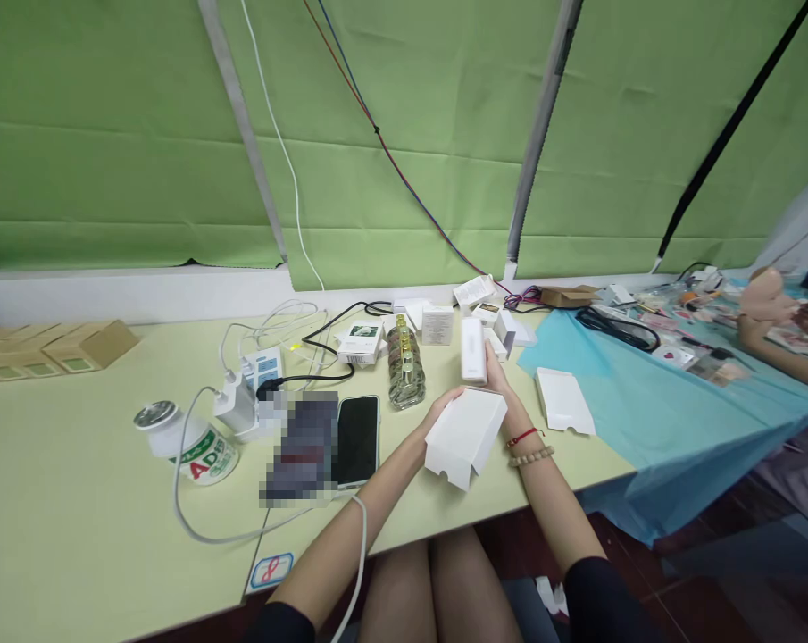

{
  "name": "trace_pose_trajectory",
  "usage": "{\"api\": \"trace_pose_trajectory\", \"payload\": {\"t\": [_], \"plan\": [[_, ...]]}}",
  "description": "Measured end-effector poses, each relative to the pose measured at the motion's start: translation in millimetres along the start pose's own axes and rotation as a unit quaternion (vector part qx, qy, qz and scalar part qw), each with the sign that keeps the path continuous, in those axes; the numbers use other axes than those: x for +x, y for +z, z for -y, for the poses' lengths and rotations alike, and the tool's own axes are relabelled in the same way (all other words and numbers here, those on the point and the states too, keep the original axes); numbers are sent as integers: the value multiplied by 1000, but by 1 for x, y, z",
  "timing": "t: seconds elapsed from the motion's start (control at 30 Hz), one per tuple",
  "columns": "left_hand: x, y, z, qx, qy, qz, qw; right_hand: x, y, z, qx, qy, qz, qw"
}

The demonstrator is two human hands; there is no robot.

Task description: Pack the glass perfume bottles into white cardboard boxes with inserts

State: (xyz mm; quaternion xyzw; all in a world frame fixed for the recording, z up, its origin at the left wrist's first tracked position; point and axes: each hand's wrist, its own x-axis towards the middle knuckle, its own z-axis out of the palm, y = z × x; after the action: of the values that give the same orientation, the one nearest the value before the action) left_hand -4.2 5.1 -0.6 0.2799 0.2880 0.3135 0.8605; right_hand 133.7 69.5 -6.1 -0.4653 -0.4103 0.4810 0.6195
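My left hand (442, 407) is closed on a white cardboard box (467, 430), whose near end has loose flaps. In my right hand (495, 370) is a white, rounded rectangular object (472, 350), standing roughly upright just beyond the box. Its exact kind does not show. To the right lies another white box piece (565, 401) on the table. Several glass bottles with gold caps (405, 366) stand in a row left of my hands. Behind them are small white boxes (437, 325), one printed with a green picture (362, 342).
A dark-screened phone (357, 440), a blurred dark item (304, 446), a white plastic bottle (187, 444) and a power strip (239, 406) with cables are on the left. Brown boxes (48, 350) line the far left. Blue sheeting (591, 357) covers the right side, where another person's hands (762, 326) work.
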Motion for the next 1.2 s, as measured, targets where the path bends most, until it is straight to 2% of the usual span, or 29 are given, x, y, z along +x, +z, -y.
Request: {"api": "trace_pose_trajectory", "payload": {"t": [0.07, 0.13, 0.17, 0.23, 0.3, 0.33, 0.37, 0.43, 0.5, 0.53, 0.6, 0.7, 0.8, 0.87, 1.03, 1.1, 1.2], "plan": [[-4, 3, 0, -12, -15, 7, 1000, 6, 1, -9, -28, -8, -45, 999], [-6, 7, 1, -9, -16, 5, 1000, 7, 0, -17, -72, -16, -63, 995], [-6, 7, 2, 3, 2, -4, 1000, 6, -1, -20, -116, -29, -76, 990], [-4, 6, 5, 48, 90, -40, 994, 3, -3, -23, -215, -78, -103, 968], [0, 2, 8, 121, 222, -89, 963, 0, -5, -19, -257, -132, -125, 949], [2, -1, 10, 165, 283, -114, 938, -1, -4, -16, -230, -140, -126, 955], [3, -4, 11, 211, 330, -140, 909, -2, -4, -11, -178, -128, -115, 969], [3, -9, 11, 282, 380, -187, 861, -3, -1, -1, -51, -69, -76, 993], [1, -11, 10, 307, 394, -237, 833, -6, 1, 7, 28, -26, -39, 999], [0, -12, 9, 308, 394, -261, 826, -8, 2, 10, 30, -32, -26, 999], [0, -12, 9, 308, 380, -295, 821, -11, 4, 13, -30, -96, 6, 995], [5, -13, 12, 311, 334, -298, 838, -16, 7, 10, -165, -209, 91, 960], [12, -17, 17, 298, 319, -277, 856, -17, 10, 7, -249, -241, 140, 927], [16, -20, 20, 291, 332, -258, 860, -18, 12, 6, -290, -246, 130, 916], [18, -23, 22, 271, 374, -234, 856, -24, 17, 8, -361, -255, 58, 895], [19, -23, 22, 258, 379, -240, 856, -25, 18, 7, -357, -259, 50, 896], [21, -25, 22, 253, 386, -247, 852, -22, 17, 2, -309, -256, 57, 914]]}}
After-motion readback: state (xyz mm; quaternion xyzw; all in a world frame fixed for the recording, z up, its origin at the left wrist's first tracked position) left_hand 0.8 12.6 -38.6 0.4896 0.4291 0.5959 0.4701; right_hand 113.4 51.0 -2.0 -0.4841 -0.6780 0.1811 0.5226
